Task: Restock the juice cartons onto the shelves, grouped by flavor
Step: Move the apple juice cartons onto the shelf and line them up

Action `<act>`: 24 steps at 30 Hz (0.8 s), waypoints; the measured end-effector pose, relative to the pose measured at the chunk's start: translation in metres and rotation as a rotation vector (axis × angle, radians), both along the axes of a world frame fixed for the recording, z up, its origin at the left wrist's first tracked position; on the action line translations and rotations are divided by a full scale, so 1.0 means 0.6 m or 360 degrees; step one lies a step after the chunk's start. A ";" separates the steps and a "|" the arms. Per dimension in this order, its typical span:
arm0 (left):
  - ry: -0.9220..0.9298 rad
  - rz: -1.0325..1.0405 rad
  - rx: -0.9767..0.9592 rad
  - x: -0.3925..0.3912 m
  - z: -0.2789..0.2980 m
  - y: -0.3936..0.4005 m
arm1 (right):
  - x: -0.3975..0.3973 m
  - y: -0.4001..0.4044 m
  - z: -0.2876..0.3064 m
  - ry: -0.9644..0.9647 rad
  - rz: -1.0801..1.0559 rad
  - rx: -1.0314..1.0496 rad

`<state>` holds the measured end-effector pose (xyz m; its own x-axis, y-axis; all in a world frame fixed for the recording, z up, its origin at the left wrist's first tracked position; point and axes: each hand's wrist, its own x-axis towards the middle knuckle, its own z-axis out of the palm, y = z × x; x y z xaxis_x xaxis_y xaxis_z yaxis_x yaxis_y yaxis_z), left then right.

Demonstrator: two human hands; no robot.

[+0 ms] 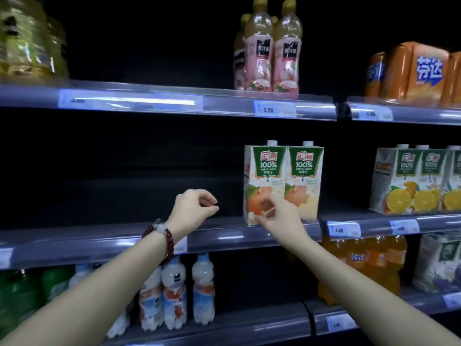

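On the dark middle shelf (149, 236) two tall white-and-green apple juice cartons (284, 182) stand touching, orange ones (421, 181) well right. The right hand (277, 211) rests loose fingertips on the left carton's front; the left hand (192, 207) hangs loosely curled, empty. Likely heavy, stiff, smooth: best gripped round the sides

The middle shelf (149, 236) carries two apple juice cartons (283, 181) touching side by side — orange juice cartons (419, 181) stand on the next section. The top shelf (174, 101) holds pink-labelled bottles (269, 51); the bottom shelf (224, 328) holds white bottles (174, 290).
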<state>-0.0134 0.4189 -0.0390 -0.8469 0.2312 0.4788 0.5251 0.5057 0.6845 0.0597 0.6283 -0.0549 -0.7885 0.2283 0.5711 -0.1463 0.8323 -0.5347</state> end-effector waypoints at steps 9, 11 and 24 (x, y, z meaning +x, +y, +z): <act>-0.0049 0.0179 -0.0015 0.030 -0.004 -0.212 | -0.019 -0.195 0.012 -0.0082 0.0241 0.0116; -0.0055 0.0238 -0.0028 0.038 -0.005 -0.259 | -0.025 -0.238 0.014 -0.0086 0.0295 0.0128; -0.0056 0.0717 -0.0015 0.078 -0.048 -0.569 | -0.081 -0.559 0.010 -0.0145 0.0752 0.0153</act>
